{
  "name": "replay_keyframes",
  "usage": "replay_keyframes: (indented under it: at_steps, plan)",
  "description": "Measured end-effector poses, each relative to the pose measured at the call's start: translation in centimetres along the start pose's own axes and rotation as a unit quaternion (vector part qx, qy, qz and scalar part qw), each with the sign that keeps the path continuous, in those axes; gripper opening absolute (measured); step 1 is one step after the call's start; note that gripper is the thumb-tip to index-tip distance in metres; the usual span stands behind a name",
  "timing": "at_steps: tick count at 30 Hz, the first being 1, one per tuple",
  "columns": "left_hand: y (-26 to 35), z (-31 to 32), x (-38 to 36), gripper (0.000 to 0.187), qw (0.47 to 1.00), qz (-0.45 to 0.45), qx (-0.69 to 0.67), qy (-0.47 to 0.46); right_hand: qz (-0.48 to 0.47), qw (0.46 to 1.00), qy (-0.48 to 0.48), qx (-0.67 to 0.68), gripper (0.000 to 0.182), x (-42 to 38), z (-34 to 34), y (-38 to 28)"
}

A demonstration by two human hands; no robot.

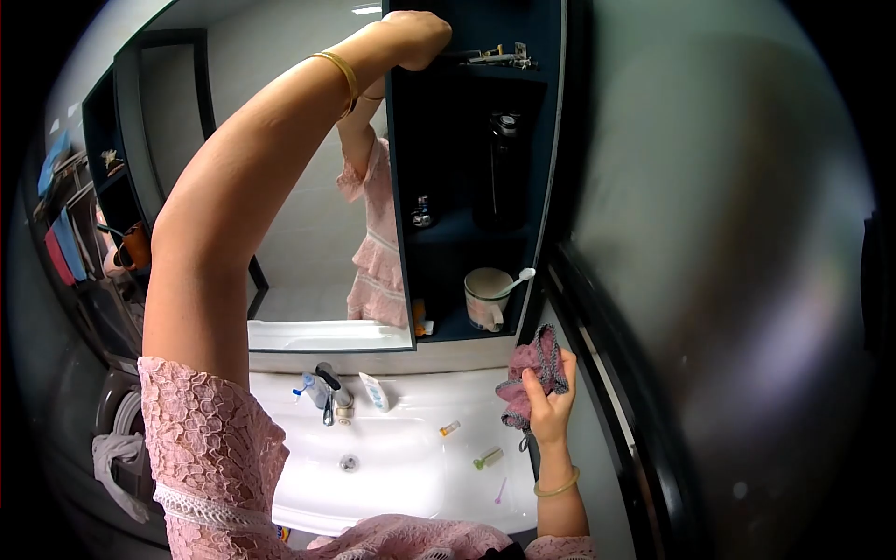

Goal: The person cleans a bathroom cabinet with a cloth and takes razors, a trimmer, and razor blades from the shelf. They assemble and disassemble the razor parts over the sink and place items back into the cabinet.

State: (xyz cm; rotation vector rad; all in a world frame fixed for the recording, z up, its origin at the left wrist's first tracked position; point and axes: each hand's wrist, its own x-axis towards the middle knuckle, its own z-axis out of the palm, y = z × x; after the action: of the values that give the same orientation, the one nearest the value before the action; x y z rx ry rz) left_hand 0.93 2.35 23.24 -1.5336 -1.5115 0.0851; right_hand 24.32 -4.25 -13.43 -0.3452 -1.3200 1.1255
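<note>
On my feed the right hand (553, 403) is clamped on the cloth (530, 373), right of centre, while up top the left hand (425, 39), whose grip I cannot read, is nearest the metal bits (509, 62) strewn crosswise just rightward.

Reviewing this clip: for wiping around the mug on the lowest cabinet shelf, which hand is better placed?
Probably the right: it holds the pink cloth with grey edging, near the white handled mug. The left is much higher, by the dark upper shelf, fingers hidden.
</note>
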Motion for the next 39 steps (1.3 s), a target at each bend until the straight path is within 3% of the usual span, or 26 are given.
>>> replay_keyframes:
  at_steps: [4, 6, 8, 10, 12, 13, 14, 16, 18, 19, 22, 24, 28, 29, 34, 35, 37, 39]
  plan:
    - [-0.1, -0.2, 0.3, 0.015, 0.999, -0.002, 0.032, -0.021, 0.008, 1.000, 0.000, -0.007, 0.032, 0.0, 0.2, 0.1]
    - [0.0, -0.6, 0.3, 0.012, 0.997, -0.077, 0.004, -0.015, 0.010, 1.000, -0.003, -0.004, 0.032, 0.0, 0.3, 0.3]
    - [-0.2, -0.9, -0.5, 0.012, 0.983, -0.077, -0.134, 0.094, 0.012, 1.000, -0.005, -0.002, 0.032, 0.0, 0.3, 0.4]
    - [-0.3, -1.6, -1.2, 0.015, 0.963, -0.033, -0.189, 0.191, 0.019, 1.000, -0.003, -0.016, 0.031, 0.0, 0.3, 0.3]
    - [-0.3, -2.9, -2.3, 0.018, 0.925, -0.049, -0.341, 0.157, 0.028, 1.000, 0.007, 0.011, 0.030, 0.2, 0.2, 0.4]
    - [-0.8, -2.4, -2.5, 0.021, 0.896, -0.014, -0.422, 0.141, 0.036, 0.998, 0.017, 0.040, 0.028, 0.3, 0.2, 0.6]
    - [-0.9, -1.7, -3.2, 0.021, 0.895, -0.014, -0.423, 0.140, 0.038, 0.998, 0.018, 0.039, 0.028, 0.3, 0.1, 0.7]
    - [-0.7, -0.1, -5.0, 0.029, 0.685, 0.059, -0.725, 0.050, 0.026, 0.999, 0.018, 0.027, 0.025, 0.6, 0.1, 1.0]
    - [1.0, -0.2, -8.3, 0.024, 0.726, -0.002, -0.680, 0.101, 0.030, 0.999, 0.013, 0.024, 0.022, 0.8, 0.5, 0.9]
    - [1.2, 0.2, -9.2, 0.032, 0.710, -0.009, -0.702, 0.060, 0.025, 0.999, 0.010, 0.030, 0.021, 0.8, 0.6, 1.0]
    - [3.3, 1.5, -12.9, 0.032, 0.568, -0.013, -0.823, 0.003, 0.032, 0.998, -0.001, 0.047, 0.018, 1.0, 1.6, 0.7]
    - [5.0, 1.6, -15.6, 0.031, 0.574, -0.003, -0.818, -0.046, 0.056, 0.994, -0.010, 0.093, 0.017, 1.0, 2.3, 0.0]
    - [11.8, 7.4, -21.3, 0.025, 0.526, -0.043, -0.842, -0.112, 0.035, 0.997, -0.018, 0.063, 0.020, 0.4, 2.5, 1.1]
    - [13.7, 7.5, -23.1, 0.024, 0.516, -0.086, -0.833, -0.182, 0.052, 0.996, -0.013, 0.066, 0.021, 0.0, 2.6, 0.7]
    - [26.1, 20.9, -34.5, 0.016, 0.571, -0.151, -0.765, -0.258, 0.093, 0.994, 0.039, 0.039, 0.014, -2.7, -0.3, 1.0]
    - [28.5, 21.6, -37.1, 0.016, 0.551, -0.155, -0.768, -0.288, 0.112, 0.991, 0.065, 0.039, 0.013, -3.7, -0.8, 0.9]
    - [32.1, 22.1, -38.9, 0.016, 0.610, -0.209, -0.708, -0.287, 0.129, 0.987, 0.094, 0.034, 0.013, -5.2, -2.2, 1.2]
    - [35.5, 22.0, -40.8, 0.015, 0.632, -0.192, -0.694, -0.288, 0.144, 0.984, 0.106, 0.013, 0.015, -6.5, -3.8, 2.2]
